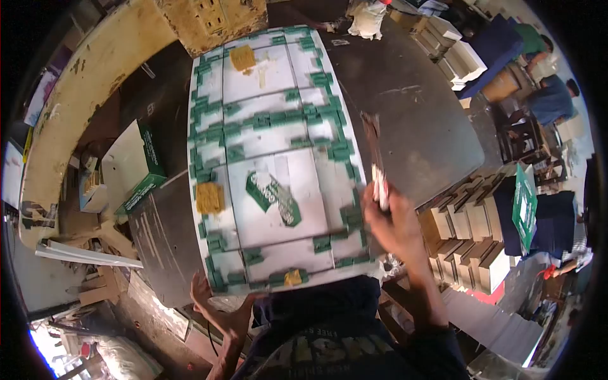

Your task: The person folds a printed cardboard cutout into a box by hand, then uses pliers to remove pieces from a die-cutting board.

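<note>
At the lower left corner of one green-and-white board (310, 183): one left hand (229, 320), fingers spread, empty, contact unclear. Centre: the board, three yellow patches (209, 198) upon it. At its right edge: one right hand (402, 221), fingers wrapped around one slim tool (375, 155).

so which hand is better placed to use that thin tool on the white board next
Probably the right hand: it grips the thin tool and sits by the right edge of the white board. The left hand, spread open, is at the near left corner with no tool.
</note>
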`<state>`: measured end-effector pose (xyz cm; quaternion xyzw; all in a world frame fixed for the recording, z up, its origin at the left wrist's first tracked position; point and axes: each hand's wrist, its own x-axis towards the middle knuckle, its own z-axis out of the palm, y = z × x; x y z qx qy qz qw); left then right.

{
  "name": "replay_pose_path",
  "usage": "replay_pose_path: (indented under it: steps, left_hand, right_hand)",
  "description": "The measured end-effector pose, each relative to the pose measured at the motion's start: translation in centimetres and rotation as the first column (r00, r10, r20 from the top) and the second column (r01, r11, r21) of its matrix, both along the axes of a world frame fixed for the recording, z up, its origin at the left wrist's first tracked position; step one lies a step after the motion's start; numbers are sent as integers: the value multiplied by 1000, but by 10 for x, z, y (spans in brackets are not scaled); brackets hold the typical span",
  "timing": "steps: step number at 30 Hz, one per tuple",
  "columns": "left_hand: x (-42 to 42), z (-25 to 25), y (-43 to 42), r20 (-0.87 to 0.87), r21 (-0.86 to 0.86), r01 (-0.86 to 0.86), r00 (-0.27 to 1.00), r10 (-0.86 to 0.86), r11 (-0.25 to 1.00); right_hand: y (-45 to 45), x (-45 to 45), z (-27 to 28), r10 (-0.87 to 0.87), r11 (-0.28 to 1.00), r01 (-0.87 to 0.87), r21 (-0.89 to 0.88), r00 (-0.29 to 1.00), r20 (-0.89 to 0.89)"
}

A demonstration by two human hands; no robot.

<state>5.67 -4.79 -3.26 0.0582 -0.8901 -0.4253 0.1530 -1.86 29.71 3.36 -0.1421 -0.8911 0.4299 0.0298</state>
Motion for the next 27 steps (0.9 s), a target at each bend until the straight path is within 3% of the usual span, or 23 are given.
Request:
replay_pose_path:
  steps: [1, 2, 3, 7, 8, 12, 13, 14, 15, 17, 18, 19, 21, 25, 26, 27]
  left_hand:
    - [-8, 1, 12, -14, 122, -8, 1000, 10, 993]
    - [-15, 1, 19, -13, 128, -12, 1000, 13, 992]
    - [-20, 3, 25, -11, 37, -12, 1000, 12, 999]
    - [-28, 14, 45, 70, -200, -38, 996, 53, 979]
    - [-27, 12, 43, 85, -203, -28, 995, 46, 979]
    - [-32, 16, 34, 2, -66, 62, 998, -62, 996]
    - [-39, 19, 31, 1, -53, 69, 998, -69, 996]
    - [-51, 24, 28, -115, -95, 83, 989, -94, 992]
    - [-65, 26, 24, -232, -139, 88, 965, -119, 986]
    - [-100, 23, 13, -260, -126, 123, 954, -152, 984]
    - [-118, 22, 9, -280, -118, 153, 943, -181, 981]
    - [-136, 27, 9, -283, -46, 183, 940, -188, 982]
    - [-166, 38, 13, -280, 19, 219, 938, -205, 975]
    - [-215, 45, 24, -263, 70, 331, 916, -303, 941]
    - [-225, 43, 25, -287, 59, 369, 896, -338, 928]
    - [-231, 39, 29, -328, 170, 391, 888, -322, 904]
  right_hand:
    - [11, -14, 2, -3, 1000, 3, 18, 1000, 26]
    - [29, -24, -3, 69, 996, -67, 53, 996, -53]
    - [47, -34, -21, 64, 987, -44, 156, 990, -126]
    - [89, -60, -27, -101, 921, 109, 375, 994, -42]
    - [93, -62, -21, -181, 868, 173, 465, 983, -29]
    - [96, -61, -23, -260, 835, 232, 499, 965, -14]
    - [105, -62, -38, -170, 790, 208, 576, 978, -120]
    - [107, -64, -40, -67, 737, 193, 648, 975, -213]
    - [108, -62, -39, -71, 732, 199, 652, 973, -219]
    - [80, -61, -18, 36, 606, 298, 738, 916, -399]
    - [71, -58, -5, 137, 787, 99, 609, 934, -329]
    - [64, -56, 3, 334, 856, -162, 491, 899, -284]
    - [46, -57, 16, 566, 808, -519, 280, 815, -125]
    - [41, -60, -2, 623, 760, -560, 329, 772, -125]
    - [42, -66, 0, 659, 724, -625, 292, 751, -25]
    - [47, -69, 3, 676, 697, -669, 257, 733, 77]
